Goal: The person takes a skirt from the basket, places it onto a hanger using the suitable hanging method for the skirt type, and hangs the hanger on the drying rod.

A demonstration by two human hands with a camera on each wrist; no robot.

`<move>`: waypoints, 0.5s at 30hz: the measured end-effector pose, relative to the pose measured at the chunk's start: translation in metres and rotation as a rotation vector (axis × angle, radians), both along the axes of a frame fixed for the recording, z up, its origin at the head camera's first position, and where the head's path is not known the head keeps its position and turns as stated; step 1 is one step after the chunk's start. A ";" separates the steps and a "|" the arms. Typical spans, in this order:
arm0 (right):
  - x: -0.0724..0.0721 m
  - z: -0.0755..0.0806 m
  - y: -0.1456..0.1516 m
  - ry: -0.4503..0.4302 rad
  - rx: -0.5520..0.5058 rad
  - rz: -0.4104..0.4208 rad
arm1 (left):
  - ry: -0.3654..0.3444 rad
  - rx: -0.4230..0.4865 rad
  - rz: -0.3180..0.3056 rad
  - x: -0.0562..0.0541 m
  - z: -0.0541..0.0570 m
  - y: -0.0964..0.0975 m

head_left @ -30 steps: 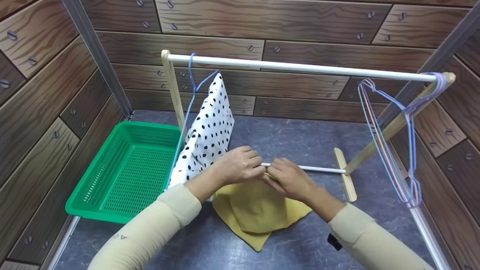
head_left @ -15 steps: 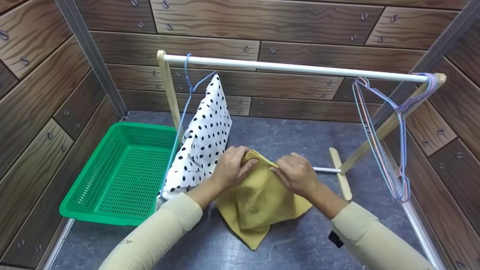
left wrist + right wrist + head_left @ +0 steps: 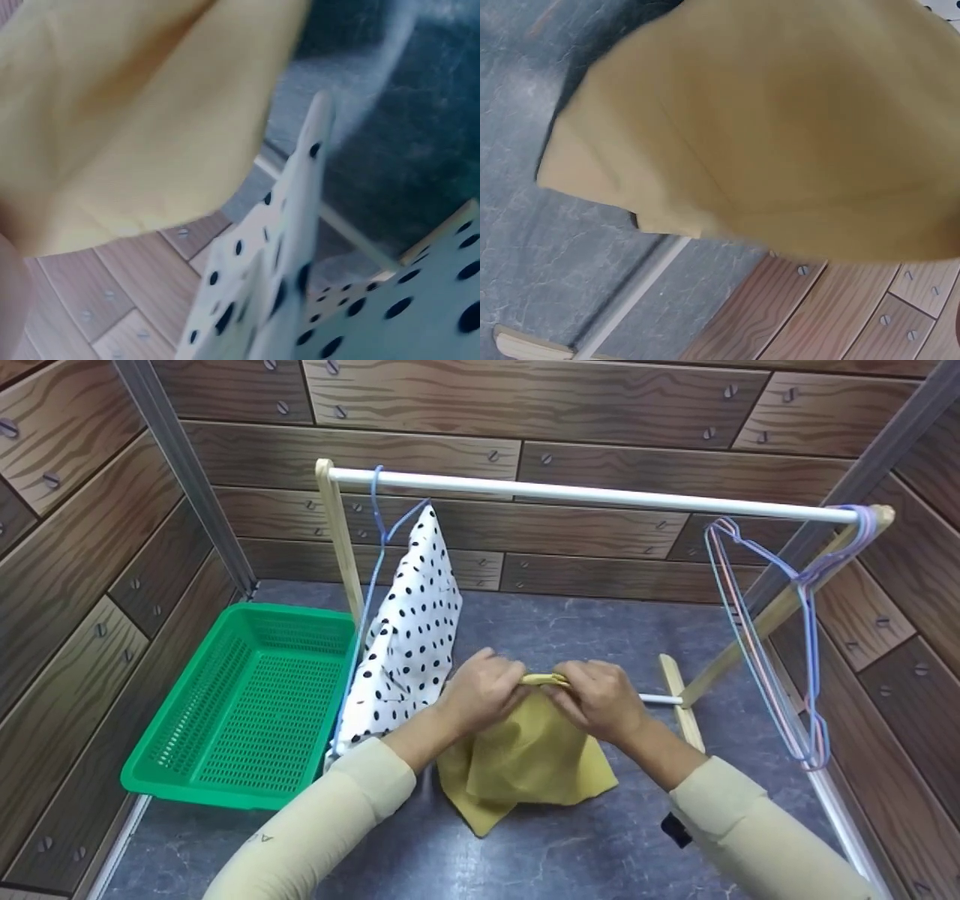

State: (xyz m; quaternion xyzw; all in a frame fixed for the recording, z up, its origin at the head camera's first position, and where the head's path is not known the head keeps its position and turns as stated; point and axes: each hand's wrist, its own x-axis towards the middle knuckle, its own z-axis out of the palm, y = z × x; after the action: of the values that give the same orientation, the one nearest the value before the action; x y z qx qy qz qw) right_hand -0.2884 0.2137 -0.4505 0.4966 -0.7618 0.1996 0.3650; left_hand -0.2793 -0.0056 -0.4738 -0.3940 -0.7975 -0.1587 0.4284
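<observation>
A yellow cloth (image 3: pixel 525 757) hangs between both hands in the head view, its lower corners down near the grey floor. My left hand (image 3: pixel 482 690) grips its top edge on the left, and my right hand (image 3: pixel 600 697) grips the same edge on the right, with a short folded stretch between them. Close up, the yellow cloth (image 3: pixel 142 112) fills much of the left wrist view and also the right wrist view. Just left of my left hand, a white cloth with black dots (image 3: pixel 416 622) hangs from a blue hanger (image 3: pixel 381 529).
The blue hanger is hooked on the white rail (image 3: pixel 570 495) of a wooden-ended rack. Several pastel hangers (image 3: pixel 806 585) hang bunched at the rail's right end. A green basket (image 3: pixel 255 720) stands on the left. Wood-patterned walls enclose the floor on the back and sides.
Both hands still hold the yellow cloth. They drew apart, then the top edge was pulled straighter between them, and the cloth's lower corner has risen a little.
</observation>
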 end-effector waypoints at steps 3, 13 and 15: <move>0.000 0.002 -0.002 0.025 0.031 0.018 | 0.015 -0.062 -0.008 0.001 0.001 0.004; -0.005 0.008 0.004 0.219 -0.029 -0.025 | -0.037 -0.007 -0.014 0.000 -0.011 0.000; -0.007 0.011 0.007 0.217 -0.042 -0.045 | -0.054 0.002 -0.011 0.000 -0.014 -0.002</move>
State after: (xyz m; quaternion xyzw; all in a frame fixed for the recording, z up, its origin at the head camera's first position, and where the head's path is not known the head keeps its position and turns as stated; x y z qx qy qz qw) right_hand -0.2950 0.2205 -0.4398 0.4902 -0.7246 0.1522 0.4599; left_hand -0.2797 -0.0075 -0.4873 -0.3935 -0.8064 -0.1728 0.4062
